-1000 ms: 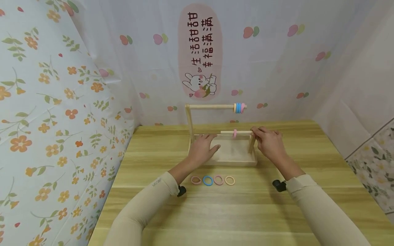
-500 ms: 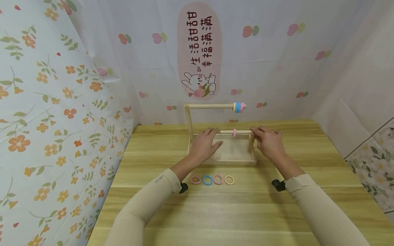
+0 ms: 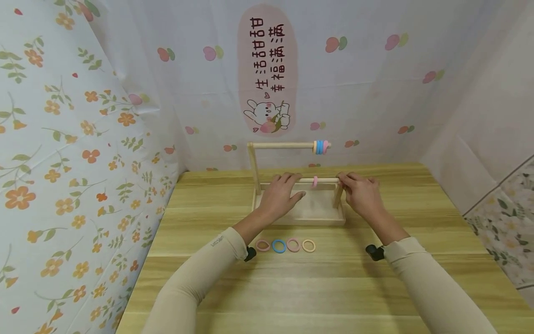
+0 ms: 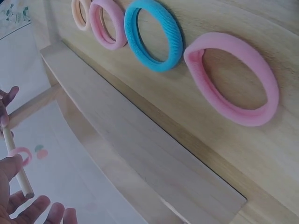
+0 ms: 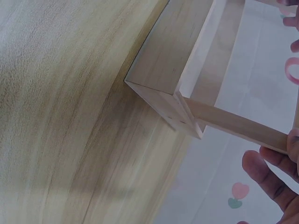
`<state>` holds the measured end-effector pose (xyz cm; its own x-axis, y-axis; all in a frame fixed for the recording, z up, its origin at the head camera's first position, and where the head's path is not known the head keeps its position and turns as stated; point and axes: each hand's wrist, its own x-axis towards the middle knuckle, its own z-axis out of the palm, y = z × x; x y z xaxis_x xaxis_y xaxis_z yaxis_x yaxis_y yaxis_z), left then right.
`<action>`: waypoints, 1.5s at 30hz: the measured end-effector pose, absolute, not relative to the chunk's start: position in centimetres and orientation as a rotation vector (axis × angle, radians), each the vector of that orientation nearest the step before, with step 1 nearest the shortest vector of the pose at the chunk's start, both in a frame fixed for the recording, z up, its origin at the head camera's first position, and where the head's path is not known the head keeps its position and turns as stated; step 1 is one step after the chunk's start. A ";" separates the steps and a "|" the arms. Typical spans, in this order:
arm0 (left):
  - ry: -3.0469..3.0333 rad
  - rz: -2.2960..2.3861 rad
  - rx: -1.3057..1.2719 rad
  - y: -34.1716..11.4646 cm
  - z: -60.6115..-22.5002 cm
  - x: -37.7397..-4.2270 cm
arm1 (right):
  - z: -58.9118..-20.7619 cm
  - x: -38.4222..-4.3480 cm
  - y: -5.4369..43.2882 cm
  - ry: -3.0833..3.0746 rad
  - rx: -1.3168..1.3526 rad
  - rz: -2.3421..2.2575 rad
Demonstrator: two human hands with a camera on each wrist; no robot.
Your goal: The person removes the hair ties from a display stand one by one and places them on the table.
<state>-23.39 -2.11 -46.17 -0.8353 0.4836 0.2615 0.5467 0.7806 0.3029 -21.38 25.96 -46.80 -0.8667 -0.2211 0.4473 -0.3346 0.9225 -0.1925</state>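
A wooden stand (image 3: 298, 222) with a tray base carries two rods, one above the other. One pink hair tie (image 3: 315, 181) hangs on the lower rod (image 3: 327, 180). My right hand (image 3: 362, 192) grips that rod's right end, where it meets the short post (image 5: 243, 125). At the rod's free end is my left hand (image 3: 277, 197), its fingers spread; in the left wrist view the thumb (image 4: 10, 167) lies across the rod beside the hair tie. Several hair ties, yellow, blue and pink (image 3: 320, 147), sit together near the tip of the upper rod (image 3: 283, 145).
In front of the stand, a row of loose hair ties lies on the wooden table (image 3: 267, 287): pink (image 3: 263, 251), blue (image 4: 174, 44), pink (image 4: 120, 32) and yellow (image 3: 308, 252). A printed cloth (image 3: 196, 88) hangs close behind the table, with floral cloth (image 3: 83, 185) at the left.
My left hand has shifted right, so its fingers now cover the lower rod's free end. The right hand keeps its place on the stand. The head view has shifted slightly.
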 end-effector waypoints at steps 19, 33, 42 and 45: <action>-2.776 -0.467 -0.879 -0.2 -46.2 -23.9 | -47.3 -21.7 26.0 -2.627 0.408 0.379; -2.726 -0.419 -0.875 1.1 -46.1 -24.5 | -47.0 -21.5 26.0 -2.663 0.394 0.370; -2.750 -0.435 -0.833 1.6 -46.1 -24.5 | -47.3 -21.7 26.1 -2.656 0.394 0.382; -2.753 -0.436 -0.817 1.6 -46.0 -24.6 | -47.3 -21.6 26.1 -2.666 0.388 0.388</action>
<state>-24.59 1.64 -46.05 -0.8160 0.4901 0.3063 0.5609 0.7996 0.2148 -21.62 26.08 -47.27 -0.8741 -0.2090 0.4384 -0.3254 0.9222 -0.2091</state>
